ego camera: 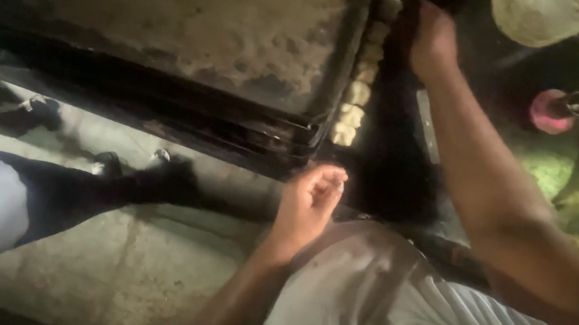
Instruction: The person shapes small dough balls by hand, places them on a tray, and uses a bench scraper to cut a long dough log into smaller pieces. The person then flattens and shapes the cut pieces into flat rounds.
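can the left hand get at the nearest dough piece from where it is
Probably yes: the left hand sits just below the nearest dough piece, fingers curled and empty, with only open dark space between them.

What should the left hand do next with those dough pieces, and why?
Probably reach up to the nearest dough piece. The left hand hovers empty and half-curled just below the row, while the right hand is at its far end by the tray.
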